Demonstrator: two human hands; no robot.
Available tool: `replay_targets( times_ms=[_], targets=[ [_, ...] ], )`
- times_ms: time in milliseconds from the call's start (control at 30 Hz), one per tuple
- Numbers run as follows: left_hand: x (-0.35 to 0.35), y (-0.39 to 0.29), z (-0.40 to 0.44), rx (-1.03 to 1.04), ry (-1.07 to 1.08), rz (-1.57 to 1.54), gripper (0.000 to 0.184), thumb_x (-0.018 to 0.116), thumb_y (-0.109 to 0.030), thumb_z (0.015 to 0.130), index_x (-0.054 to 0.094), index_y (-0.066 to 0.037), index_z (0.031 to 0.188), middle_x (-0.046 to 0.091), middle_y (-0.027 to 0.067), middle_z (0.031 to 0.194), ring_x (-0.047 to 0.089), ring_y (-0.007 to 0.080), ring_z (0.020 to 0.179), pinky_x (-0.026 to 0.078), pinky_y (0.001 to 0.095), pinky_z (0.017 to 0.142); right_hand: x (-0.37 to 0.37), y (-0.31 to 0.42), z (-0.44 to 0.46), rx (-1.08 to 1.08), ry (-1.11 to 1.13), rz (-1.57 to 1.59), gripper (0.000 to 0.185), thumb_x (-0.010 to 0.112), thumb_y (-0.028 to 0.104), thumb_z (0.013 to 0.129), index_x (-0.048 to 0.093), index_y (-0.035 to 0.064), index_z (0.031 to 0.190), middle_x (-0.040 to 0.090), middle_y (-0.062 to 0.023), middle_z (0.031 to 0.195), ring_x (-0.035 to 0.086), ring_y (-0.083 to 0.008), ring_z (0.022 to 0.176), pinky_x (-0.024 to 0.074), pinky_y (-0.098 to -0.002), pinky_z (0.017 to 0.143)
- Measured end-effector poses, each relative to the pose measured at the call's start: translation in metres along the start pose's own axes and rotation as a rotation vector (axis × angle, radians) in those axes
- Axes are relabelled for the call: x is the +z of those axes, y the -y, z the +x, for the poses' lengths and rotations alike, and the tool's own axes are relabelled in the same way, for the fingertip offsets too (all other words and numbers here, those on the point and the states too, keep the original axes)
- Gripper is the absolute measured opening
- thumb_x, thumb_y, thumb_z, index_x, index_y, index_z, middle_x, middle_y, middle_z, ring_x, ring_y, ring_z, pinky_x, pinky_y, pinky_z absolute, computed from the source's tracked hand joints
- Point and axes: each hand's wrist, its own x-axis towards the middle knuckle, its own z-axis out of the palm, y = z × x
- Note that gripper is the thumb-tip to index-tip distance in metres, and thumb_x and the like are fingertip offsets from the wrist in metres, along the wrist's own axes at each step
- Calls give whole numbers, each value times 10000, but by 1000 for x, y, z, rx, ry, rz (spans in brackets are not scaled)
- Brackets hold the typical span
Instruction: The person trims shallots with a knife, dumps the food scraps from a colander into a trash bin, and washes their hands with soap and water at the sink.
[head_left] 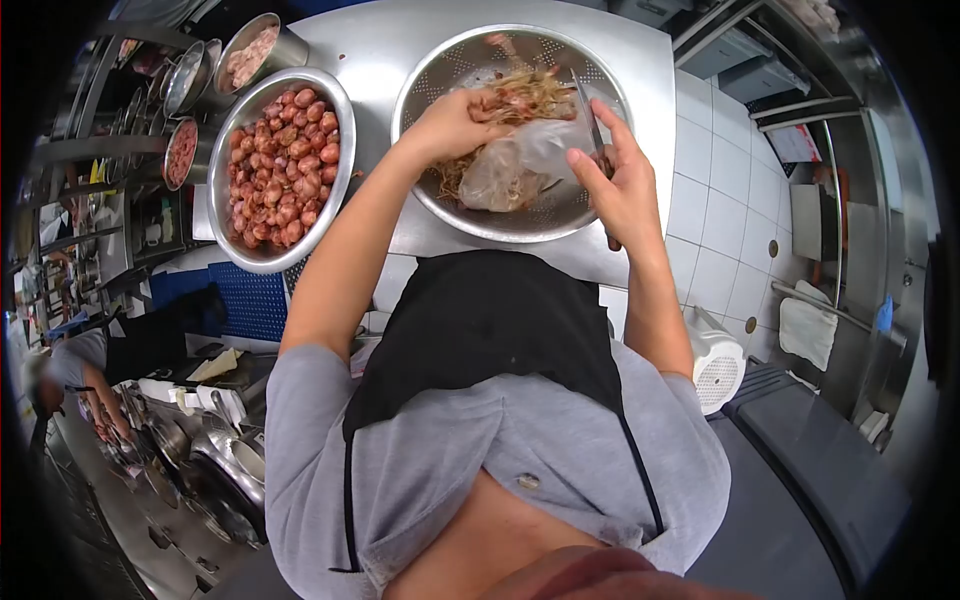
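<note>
My left hand (pixel 452 128) is closed round a bunch of shallots with dry stalks (pixel 525 98), over a large perforated metal colander (pixel 412 82). The straw-like stalk ends stick out to the right, close to a knife (pixel 587 108). My right hand (pixel 628 178) grips this knife by its handle, with the blade pointing away from me and the thumb and index finger stretched along it. Inside the colander, below my left hand, lie a clear plastic bag (pixel 492 182) and loose dry stalks. Left of it stands a metal bowl (pixel 347 135) full of red shallots (pixel 283 165).
The colander and bowl stand on a steel table (pixel 375 50). Metal pots with minced meat (pixel 252 58) are at the back left. Another person (pixel 95 370) works at the far left, among pans. Right of the table is a white tiled floor (pixel 718 190).
</note>
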Motion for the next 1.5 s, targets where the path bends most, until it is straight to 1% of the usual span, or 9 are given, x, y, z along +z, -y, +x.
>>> replay_targets(
  times_ms=[233,433,633,800,900,1067,1167,1333,1500],
  targets=[
    [-2,-11,-22,247,-273,317,580,796,-223,722,625,-58,1251,574,202,1249,544,355,1149,470,403,959,20,16,13,-335,-243,-82,707,736,161,807,419,33,1426,693,-197,850,674,-285,698,534,-373,665],
    [-10,-7,-33,257,-152,583,572,765,-181,739,606,-120,1285,512,221,1336,488,397,1208,438,429,1015,15,14,20,-120,216,-501,857,717,102,761,272,27,1489,669,-275,881,650,-462,848,517,-496,763],
    [-14,-15,-37,362,-343,485,553,717,-187,767,596,-137,1304,478,237,1381,447,433,1255,416,468,1036,-11,13,2,132,150,-290,839,702,83,776,295,74,1510,657,-176,711,653,-311,653,513,-389,662],
    [35,-29,-36,239,-2,724,589,699,-160,725,586,-142,1302,377,211,1477,410,518,1255,473,530,987,-13,-5,3,145,17,-8,808,696,58,776,330,49,1496,646,-91,662,546,-135,514,454,-295,530],
    [46,-9,-10,232,67,741,535,692,-132,719,610,-110,1247,394,205,1460,441,535,1217,491,528,954,-13,-8,2,126,-9,27,808,693,48,775,326,42,1496,652,-85,669,530,-118,502,440,-291,512],
    [6,-7,8,211,-145,396,541,650,-97,696,597,-85,1235,660,207,1067,624,382,1038,489,445,930,-17,-6,-2,130,-4,134,790,690,51,794,322,40,1493,656,-71,670,529,-109,500,443,-267,502],
    [-15,-15,17,27,-154,231,588,666,-156,697,574,-103,1275,661,225,1067,630,402,1012,483,435,942,-17,-9,-2,111,-4,163,779,691,59,806,321,35,1491,657,-69,671,534,-106,500,444,-255,498],
    [4,-11,24,104,-55,674,617,706,-212,683,596,-258,1288,431,135,1472,412,483,1265,477,523,994,-17,-12,2,110,13,204,769,685,66,823,310,27,1492,651,-71,669,519,-94,483,429,-244,475],
    [32,-5,33,200,75,720,539,722,-151,667,643,-132,1199,533,153,1341,469,400,1237,520,479,910,-15,-9,3,129,30,232,764,680,67,833,302,32,1496,648,-69,669,498,-82,471,403,-235,448]
  ],
)
